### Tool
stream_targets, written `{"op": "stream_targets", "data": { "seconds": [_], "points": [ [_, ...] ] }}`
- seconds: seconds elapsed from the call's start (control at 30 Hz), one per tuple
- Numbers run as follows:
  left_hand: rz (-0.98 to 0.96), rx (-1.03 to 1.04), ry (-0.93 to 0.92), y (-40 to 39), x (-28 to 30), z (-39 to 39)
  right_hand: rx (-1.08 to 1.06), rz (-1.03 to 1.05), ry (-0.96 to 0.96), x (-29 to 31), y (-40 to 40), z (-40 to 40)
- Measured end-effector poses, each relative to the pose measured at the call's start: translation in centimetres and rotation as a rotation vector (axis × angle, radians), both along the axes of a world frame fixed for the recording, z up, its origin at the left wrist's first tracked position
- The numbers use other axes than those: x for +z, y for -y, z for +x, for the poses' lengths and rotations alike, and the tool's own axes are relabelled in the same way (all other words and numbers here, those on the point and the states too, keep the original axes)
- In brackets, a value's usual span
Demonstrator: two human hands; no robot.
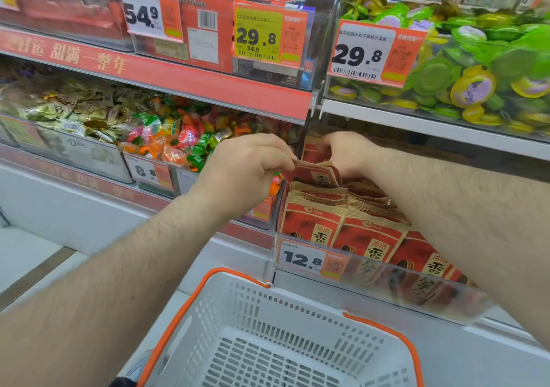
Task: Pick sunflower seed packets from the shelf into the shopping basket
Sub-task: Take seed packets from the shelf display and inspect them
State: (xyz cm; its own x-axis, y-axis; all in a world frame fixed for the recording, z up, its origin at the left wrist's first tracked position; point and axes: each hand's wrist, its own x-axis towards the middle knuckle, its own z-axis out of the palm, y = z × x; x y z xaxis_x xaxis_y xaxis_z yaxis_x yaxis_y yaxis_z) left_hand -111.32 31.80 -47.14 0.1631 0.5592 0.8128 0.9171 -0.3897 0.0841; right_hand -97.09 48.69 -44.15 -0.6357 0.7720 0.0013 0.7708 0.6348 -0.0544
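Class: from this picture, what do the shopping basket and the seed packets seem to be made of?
White slotted shopping basket with orange rim: moulded plastic, matt, judging by its punched slots. Red and tan sunflower seed packets: probably kraft paper, matt, with serrated top edges.

two hands [247, 169], one white basket [238, 291], five price tags [300, 258], many seed packets [366, 237].

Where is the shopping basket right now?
In the head view, the shopping basket sits at the bottom centre, between the person's forearms, directly below the tray of sunflower seed packets with the 12.8 price tag.
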Motion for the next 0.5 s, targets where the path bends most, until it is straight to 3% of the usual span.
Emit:
{"op": "stream_targets", "data": {
  "seconds": [0.3,0.5],
  "points": [
    [0.198,0.004,0.154,1.7,0.2,0.1,0.047,-0.231,0.179,0.8,0.3,-0.5],
    [0.330,0.139,0.362,3.1,2.0,-0.7,-0.007,-0.191,0.165,0.8,1.4,-0.6]
  ]
}}
